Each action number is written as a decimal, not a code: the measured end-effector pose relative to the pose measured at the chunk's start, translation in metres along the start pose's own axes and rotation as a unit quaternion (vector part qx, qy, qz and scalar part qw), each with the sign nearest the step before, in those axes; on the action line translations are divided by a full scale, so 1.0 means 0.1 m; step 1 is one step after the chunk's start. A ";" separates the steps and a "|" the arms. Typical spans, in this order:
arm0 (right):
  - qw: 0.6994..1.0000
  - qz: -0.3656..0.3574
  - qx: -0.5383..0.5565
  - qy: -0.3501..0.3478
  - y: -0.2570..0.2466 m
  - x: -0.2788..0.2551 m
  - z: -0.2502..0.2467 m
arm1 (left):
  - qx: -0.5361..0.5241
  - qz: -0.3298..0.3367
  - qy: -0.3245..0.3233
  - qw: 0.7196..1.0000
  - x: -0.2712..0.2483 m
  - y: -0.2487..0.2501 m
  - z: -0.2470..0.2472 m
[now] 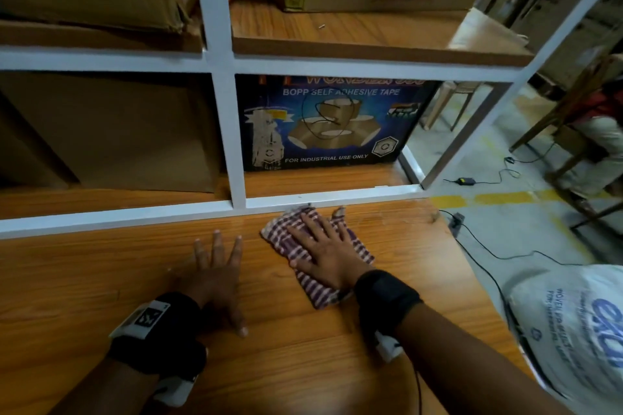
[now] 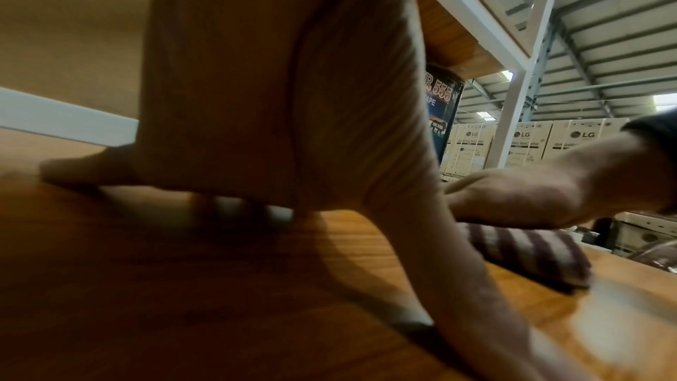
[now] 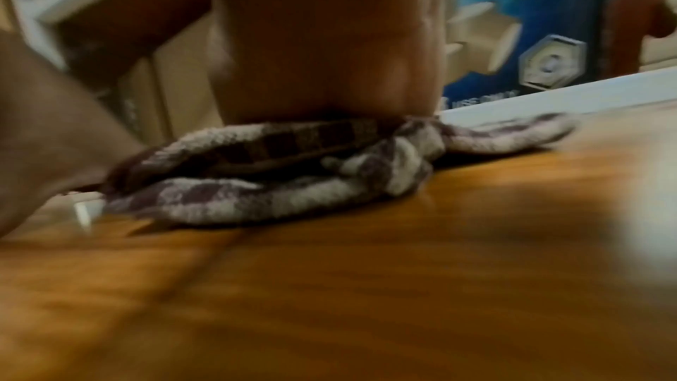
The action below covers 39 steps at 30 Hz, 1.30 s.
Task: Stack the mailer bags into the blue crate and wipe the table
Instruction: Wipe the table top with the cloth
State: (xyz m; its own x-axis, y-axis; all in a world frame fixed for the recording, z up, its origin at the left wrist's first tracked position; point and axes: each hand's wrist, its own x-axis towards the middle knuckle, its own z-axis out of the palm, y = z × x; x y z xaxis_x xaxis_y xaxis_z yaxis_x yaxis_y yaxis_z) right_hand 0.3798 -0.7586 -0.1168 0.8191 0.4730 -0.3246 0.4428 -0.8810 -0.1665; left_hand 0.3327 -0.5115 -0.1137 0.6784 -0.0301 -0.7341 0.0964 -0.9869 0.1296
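A purple-and-white checked cloth (image 1: 286, 239) lies bunched on the wooden table (image 1: 303, 364), close to the white shelf rail. My right hand (image 1: 323, 246) presses flat on the cloth with straight, spread fingers. The right wrist view shows the folded cloth (image 3: 293, 173) squeezed under my palm. My left hand (image 1: 215, 266) rests flat on the bare table just left of the cloth, fingers spread. In the left wrist view the cloth (image 2: 527, 251) lies under my right hand (image 2: 542, 193). A white mailer bag (image 1: 573, 330) with blue print hangs past the table's right edge. No blue crate is in view.
A white-framed shelf (image 1: 222, 118) stands along the table's far edge, with a blue tape box (image 1: 323, 121) and brown cartons (image 1: 111, 131) in it. Cables and a power adapter (image 1: 465, 181) lie on the floor to the right, near wooden chair legs (image 1: 546, 131).
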 end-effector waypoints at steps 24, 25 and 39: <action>0.984 0.165 0.063 0.027 0.72 -0.71 0.17 | 0.079 -0.032 -0.040 0.996 -0.26 0.22 -0.15; 0.971 0.224 0.076 0.032 0.96 -0.86 0.18 | 0.076 -0.019 -0.046 0.996 -0.27 0.25 -0.12; 0.994 0.103 0.036 0.020 0.05 -1.45 0.55 | 0.133 0.076 -0.074 0.985 -0.65 1.21 0.49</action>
State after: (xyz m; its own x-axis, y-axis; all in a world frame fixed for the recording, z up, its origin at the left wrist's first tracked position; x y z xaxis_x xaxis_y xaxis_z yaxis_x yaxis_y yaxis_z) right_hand 0.2431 -0.8323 -0.1221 0.9042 0.2811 -0.3217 0.2384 -0.9568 -0.1663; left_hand 0.2649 -0.6372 -0.0830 0.5549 -0.1843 -0.8113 -0.2055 -0.9753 0.0811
